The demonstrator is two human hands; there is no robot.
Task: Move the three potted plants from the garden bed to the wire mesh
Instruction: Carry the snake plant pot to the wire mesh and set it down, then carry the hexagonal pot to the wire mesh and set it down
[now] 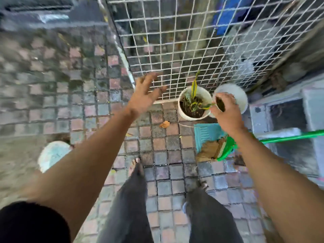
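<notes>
1. Two white pots sit at the foot of the wire mesh [175, 41]: the first pot [193, 102] holds dark soil and a yellow-green leafy plant [193, 90], and the second pot [235, 95] stands just beside it on the right, tilted and blurred.
2. The right hand [228, 113] grips the near rim of the second pot, fingers curled over the edge with soil showing under them.
3. The left hand [145, 93] hangs free in front of the mesh, fingers spread and holding nothing.
4. A third white pot [52, 155] lies well apart at the left, next to the left forearm.
5. A green broom [226, 149] rests across a teal dustpan [206, 134] on the wet paving [163, 172], just in front of the pots.
6. Dark trouser legs [131, 207] and bare toes show below.
</notes>
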